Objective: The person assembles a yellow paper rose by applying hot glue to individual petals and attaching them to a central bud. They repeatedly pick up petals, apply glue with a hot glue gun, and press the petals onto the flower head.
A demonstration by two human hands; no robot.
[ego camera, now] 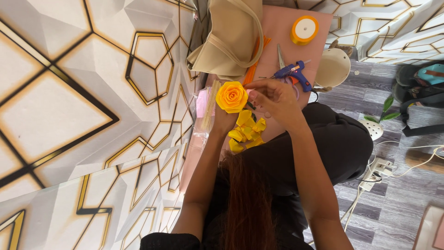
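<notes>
Quick count of what's on the pink table: one finished orange-yellow ribbon rose (231, 96), one loose pile of folded yellow ribbon petals (247, 132), one blue hot glue gun (293, 72), one orange spool of ribbon with a white centre (304, 29), one beige fabric bag (230, 37), one bundle of thin wooden sticks (210, 105). Two hands in view, one white power strip (375, 170) on the floor.

Bare pink table (286, 28) between ribbon spool (304, 29) and beige bag (231, 37) — glue gun (292, 73), scissors (280, 56) crowd hands.
</notes>
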